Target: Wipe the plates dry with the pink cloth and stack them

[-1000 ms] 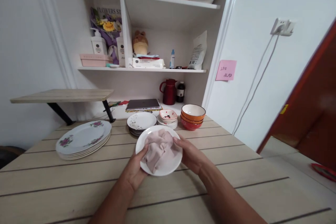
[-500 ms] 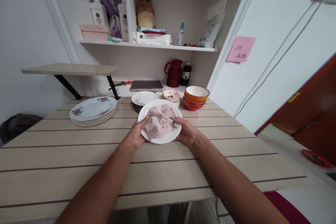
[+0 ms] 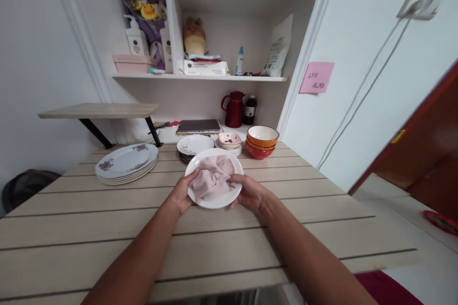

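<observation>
A round white plate (image 3: 226, 199) is held between my two hands over the table, with a crumpled pale pink cloth (image 3: 213, 178) lying on it. My left hand (image 3: 183, 194) grips the plate's left rim, its thumb over the top and touching the cloth. On the right rim, my right hand (image 3: 250, 193) is closed with its thumb and fingertips at the cloth's edge and other fingers partly hidden beneath the plate. Just behind the plate stand a stack of dark-rimmed plates (image 3: 195, 144) and small pink patterned dishes (image 3: 229, 139).
Oval flowered plates (image 3: 125, 161) are stacked at the left, by a small raised wooden shelf (image 3: 98, 110). Orange and red bowls (image 3: 262, 137) stand at the right. Farther back are a red jug (image 3: 234, 109), a dark bottle (image 3: 250, 109) and a dark flat laptop-like slab (image 3: 199, 126).
The view has tilted up, so everything sits lower in the picture. My right hand has shifted slightly along the rim, its thumb farther in on the cloth. Both hands still hold the plate.
</observation>
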The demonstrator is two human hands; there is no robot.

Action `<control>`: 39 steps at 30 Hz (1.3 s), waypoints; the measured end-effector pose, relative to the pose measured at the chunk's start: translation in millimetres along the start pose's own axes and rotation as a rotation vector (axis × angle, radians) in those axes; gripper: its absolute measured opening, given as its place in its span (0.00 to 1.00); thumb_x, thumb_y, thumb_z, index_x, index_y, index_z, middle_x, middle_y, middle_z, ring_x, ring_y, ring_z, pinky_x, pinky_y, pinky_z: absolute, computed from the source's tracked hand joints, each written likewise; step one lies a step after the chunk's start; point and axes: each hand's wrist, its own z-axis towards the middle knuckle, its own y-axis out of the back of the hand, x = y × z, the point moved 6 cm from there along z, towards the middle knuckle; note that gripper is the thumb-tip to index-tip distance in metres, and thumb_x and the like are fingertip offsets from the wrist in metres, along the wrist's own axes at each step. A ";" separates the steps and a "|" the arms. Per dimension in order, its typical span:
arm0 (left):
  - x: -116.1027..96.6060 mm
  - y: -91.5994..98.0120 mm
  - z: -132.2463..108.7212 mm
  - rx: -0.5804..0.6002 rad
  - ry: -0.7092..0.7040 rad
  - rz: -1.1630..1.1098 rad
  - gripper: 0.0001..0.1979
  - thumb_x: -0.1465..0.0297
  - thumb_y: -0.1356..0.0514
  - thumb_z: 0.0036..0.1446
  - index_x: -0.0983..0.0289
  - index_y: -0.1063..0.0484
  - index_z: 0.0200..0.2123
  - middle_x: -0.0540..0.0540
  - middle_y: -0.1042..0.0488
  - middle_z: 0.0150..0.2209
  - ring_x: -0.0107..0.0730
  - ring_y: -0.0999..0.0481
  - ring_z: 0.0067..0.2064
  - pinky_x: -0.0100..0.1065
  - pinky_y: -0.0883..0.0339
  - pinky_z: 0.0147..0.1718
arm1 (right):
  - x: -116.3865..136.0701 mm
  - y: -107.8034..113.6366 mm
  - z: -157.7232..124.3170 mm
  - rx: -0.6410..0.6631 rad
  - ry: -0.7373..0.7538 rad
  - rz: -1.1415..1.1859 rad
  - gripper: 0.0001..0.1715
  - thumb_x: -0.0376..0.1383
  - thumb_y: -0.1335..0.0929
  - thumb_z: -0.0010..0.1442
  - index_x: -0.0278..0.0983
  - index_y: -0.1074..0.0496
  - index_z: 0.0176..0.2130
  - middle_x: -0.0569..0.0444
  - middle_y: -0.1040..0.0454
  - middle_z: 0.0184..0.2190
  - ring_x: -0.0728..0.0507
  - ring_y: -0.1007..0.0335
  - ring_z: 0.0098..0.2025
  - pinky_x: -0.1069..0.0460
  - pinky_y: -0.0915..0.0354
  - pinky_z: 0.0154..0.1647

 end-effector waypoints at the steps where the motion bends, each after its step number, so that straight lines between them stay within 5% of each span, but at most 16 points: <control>1: -0.6 -0.1 -0.7 -0.004 -0.006 0.003 0.20 0.66 0.36 0.54 0.72 0.26 0.48 0.63 0.19 0.38 0.41 0.19 0.36 0.37 0.25 0.39 | -0.7 -0.9 0.1 0.009 0.000 0.000 0.16 0.35 0.35 0.58 0.28 0.28 0.44 0.47 0.21 0.27 0.44 0.26 0.24 0.51 0.28 0.18; 5: -5.2 0.3 -5.3 -0.042 -0.059 0.022 0.18 0.66 0.37 0.55 0.70 0.25 0.46 0.62 0.18 0.38 0.41 0.19 0.38 0.36 0.26 0.40 | -6.2 -3.8 5.6 0.034 -0.005 0.029 0.23 0.44 0.37 0.62 0.29 0.28 0.46 0.43 0.20 0.33 0.42 0.24 0.28 0.50 0.27 0.21; 13: -16.1 13.4 -12.2 -0.178 -0.206 0.174 0.21 0.65 0.33 0.50 0.68 0.26 0.46 0.61 0.19 0.35 0.42 0.19 0.36 0.37 0.26 0.36 | -6.1 -14.4 9.0 -0.042 0.111 0.130 0.30 0.51 0.35 0.61 0.32 0.30 0.53 0.42 0.23 0.48 0.39 0.25 0.48 0.44 0.33 0.52; 18: -27.5 24.1 -10.2 -0.309 -0.408 0.365 0.26 0.62 0.33 0.50 0.62 0.31 0.52 0.61 0.22 0.44 0.42 0.21 0.44 0.40 0.28 0.42 | -2.3 -29.1 9.8 0.127 0.181 0.321 0.33 0.50 0.38 0.62 0.29 0.34 0.57 0.40 0.25 0.52 0.39 0.29 0.54 0.43 0.41 0.61; 24: -63.1 30.6 -32.7 -0.536 -0.806 0.634 0.30 0.63 0.37 0.53 0.61 0.39 0.59 0.63 0.45 0.64 0.48 0.46 0.66 0.48 0.55 0.64 | -8.8 -27.9 16.6 0.122 0.177 0.456 0.32 0.48 0.38 0.64 0.28 0.37 0.58 0.40 0.27 0.54 0.38 0.30 0.55 0.42 0.41 0.61; 27: -70.5 1.4 -52.2 -0.434 -1.108 0.971 0.25 0.66 0.41 0.57 0.60 0.36 0.59 0.61 0.45 0.65 0.47 0.50 0.67 0.48 0.59 0.66 | -7.5 -23.9 17.5 0.080 0.192 0.459 0.32 0.49 0.38 0.63 0.30 0.35 0.57 0.41 0.26 0.52 0.38 0.28 0.53 0.42 0.39 0.58; 29: -57.7 -26.2 -57.3 -0.226 -1.247 1.320 0.25 0.66 0.43 0.59 0.57 0.37 0.60 0.60 0.43 0.65 0.48 0.48 0.67 0.50 0.58 0.65 | -6.2 -19.7 18.4 0.046 0.208 0.445 0.32 0.51 0.39 0.63 0.31 0.34 0.56 0.42 0.24 0.51 0.38 0.27 0.51 0.42 0.37 0.56; 33: -17.3 -45.7 -41.1 0.164 -1.071 1.654 0.26 0.68 0.46 0.62 0.56 0.41 0.63 0.57 0.46 0.68 0.47 0.51 0.69 0.51 0.58 0.66 | -8.9 -7.7 21.4 -0.084 0.211 0.357 0.35 0.56 0.41 0.62 0.34 0.31 0.54 0.44 0.22 0.47 0.40 0.24 0.46 0.43 0.33 0.51; 39: 2.8 -44.8 -33.0 0.266 -0.947 1.516 0.30 0.73 0.48 0.61 0.57 0.47 0.66 0.57 0.49 0.68 0.44 0.52 0.69 0.47 0.56 0.66 | -10.6 -20.0 15.3 -0.038 0.187 0.237 0.40 0.60 0.41 0.61 0.33 0.30 0.54 0.45 0.22 0.47 0.41 0.26 0.50 0.46 0.37 0.57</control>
